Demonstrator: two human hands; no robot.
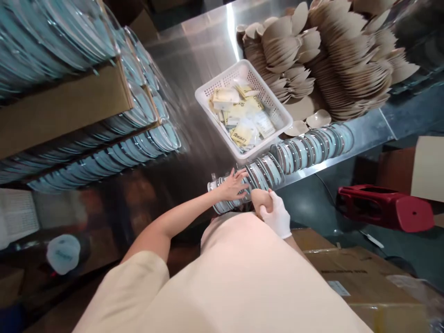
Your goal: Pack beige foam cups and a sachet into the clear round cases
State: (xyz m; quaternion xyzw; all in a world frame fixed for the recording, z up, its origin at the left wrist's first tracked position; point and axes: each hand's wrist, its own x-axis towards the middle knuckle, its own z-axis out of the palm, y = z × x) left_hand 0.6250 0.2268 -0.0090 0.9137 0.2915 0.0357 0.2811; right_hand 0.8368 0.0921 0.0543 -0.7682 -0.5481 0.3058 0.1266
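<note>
Bare counter (194,69) lies open left of the white basket (272,99); a row of lids (294,155) lines the near edge, stacked spoons (329,55) crowd the right.

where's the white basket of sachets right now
In the head view, the white basket sits on the steel table, upper centre, between the tan scoop pile and the row of lids.

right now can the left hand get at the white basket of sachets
Probably yes: the left hand rests on the row of round lidded tins, and the white basket sits open-topped just behind that row, with nothing else between.
</note>
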